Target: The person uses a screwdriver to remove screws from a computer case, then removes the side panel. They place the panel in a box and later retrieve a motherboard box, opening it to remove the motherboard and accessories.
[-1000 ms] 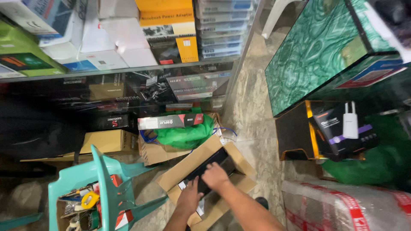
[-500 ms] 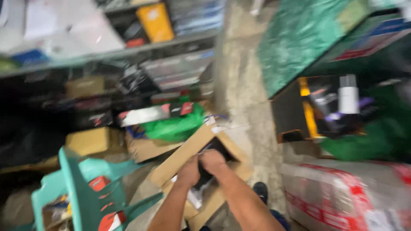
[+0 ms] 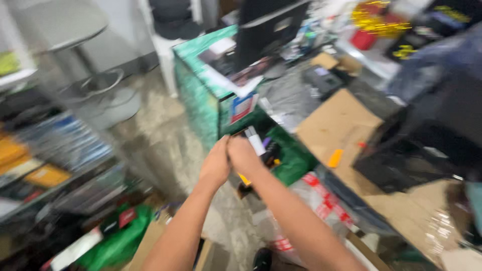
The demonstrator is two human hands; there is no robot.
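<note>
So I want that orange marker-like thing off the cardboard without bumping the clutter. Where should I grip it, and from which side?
The small orange thing lies flat and tilted on the bare cardboard sheet. Probably best to pinch across its narrow middle from straight above, since the cardboard around it looks open. It is blurred, so its exact shape is unclear. Both hands, left hand and right hand, are together, away from it.

A green marbled box point(image 3: 201, 95) stands on the floor at centre. On its near end sits a white label with red and blue patches point(image 3: 242, 107). Right of the box lies a flat brown cardboard sheet point(image 3: 341, 125). Below the box, a clear plastic-wrapped package with red-and-white tape point(image 3: 321, 200). Far lower left of it, a green package point(image 3: 118, 241).
</note>
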